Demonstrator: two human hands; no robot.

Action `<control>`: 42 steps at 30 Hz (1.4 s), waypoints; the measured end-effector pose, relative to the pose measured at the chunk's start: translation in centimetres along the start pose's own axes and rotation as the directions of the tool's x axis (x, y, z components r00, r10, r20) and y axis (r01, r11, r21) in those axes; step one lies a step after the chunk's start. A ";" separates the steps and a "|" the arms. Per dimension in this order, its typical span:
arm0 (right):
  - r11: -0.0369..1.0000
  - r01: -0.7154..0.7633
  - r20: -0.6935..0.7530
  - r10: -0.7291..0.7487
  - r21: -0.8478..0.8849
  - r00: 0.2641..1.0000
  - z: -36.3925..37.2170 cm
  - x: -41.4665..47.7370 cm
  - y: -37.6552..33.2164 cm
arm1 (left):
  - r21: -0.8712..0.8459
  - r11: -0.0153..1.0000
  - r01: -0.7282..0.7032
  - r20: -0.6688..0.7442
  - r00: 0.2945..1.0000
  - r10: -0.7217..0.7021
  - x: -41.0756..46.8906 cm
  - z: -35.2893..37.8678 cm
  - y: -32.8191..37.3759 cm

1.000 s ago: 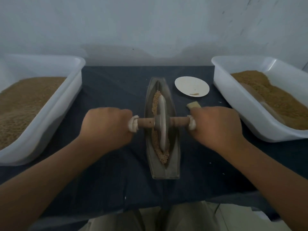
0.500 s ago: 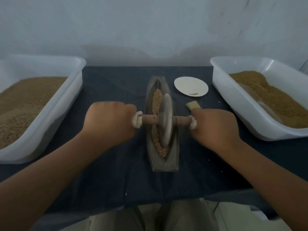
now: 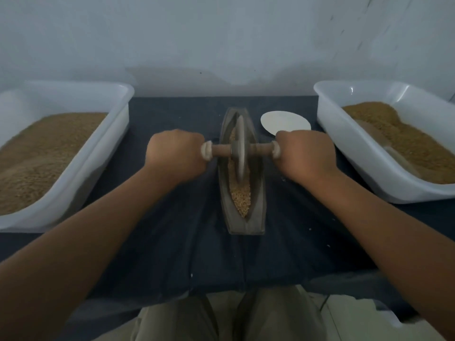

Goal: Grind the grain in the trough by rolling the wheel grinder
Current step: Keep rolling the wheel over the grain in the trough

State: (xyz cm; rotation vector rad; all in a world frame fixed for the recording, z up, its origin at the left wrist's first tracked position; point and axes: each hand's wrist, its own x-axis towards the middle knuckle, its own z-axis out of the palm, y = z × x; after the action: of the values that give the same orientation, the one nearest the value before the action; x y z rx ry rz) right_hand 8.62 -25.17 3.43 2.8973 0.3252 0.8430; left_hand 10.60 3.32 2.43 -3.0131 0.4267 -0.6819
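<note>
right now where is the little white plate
In the head view the white plate lies on the dark cloth, right of the trough, beside the right tub, just beyond the right hand.

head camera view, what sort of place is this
Probably a small hand-milling workstation: a dark blue cloth-covered table against a bare pale wall, white plastic tubs of brown grain left and right, and a grey boat-shaped trough with a wooden-handled wheel grinder.

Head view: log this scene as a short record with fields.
trough: grain exposed at its near end
wheel grinder: upright in the trough's far half
left hand: holds the left handle
right hand: holds the right handle
tubs: left tub and right tub hold brown granules
plate: right of the trough's far end
</note>
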 end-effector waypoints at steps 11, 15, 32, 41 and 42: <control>0.998 -0.025 -0.014 0.025 -0.058 1.000 0.1 0.7 -0.4 | -0.061 0.998 0.025 -0.037 0.999 -0.028 0.8 0.5 -0.2; 0.999 -0.042 0.017 0.043 -0.030 0.999 0.0 3.1 -0.5 | -0.050 0.994 0.096 0.053 0.994 -0.093 3.2 0.3 0.1; 0.998 -0.064 0.017 0.064 -0.019 0.998 0.8 2.9 -0.3 | 0.003 0.999 0.045 0.073 0.996 -0.045 4.6 0.2 0.0; 0.998 0.031 -0.035 -0.033 -0.045 0.999 -1.6 -5.2 0.2 | -0.028 0.996 -0.087 -0.232 0.970 0.078 -5.9 -0.6 0.1; 0.998 0.038 -0.043 -0.040 -0.049 0.998 -1.4 -5.0 0.2 | -0.023 0.997 -0.077 -0.234 0.970 0.069 -5.9 -0.4 0.2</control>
State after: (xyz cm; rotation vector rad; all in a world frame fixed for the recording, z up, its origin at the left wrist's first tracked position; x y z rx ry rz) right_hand 3.78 -26.44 2.04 2.8220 0.3592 0.8969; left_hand 5.29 4.75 0.30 -2.9385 0.5572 -1.0372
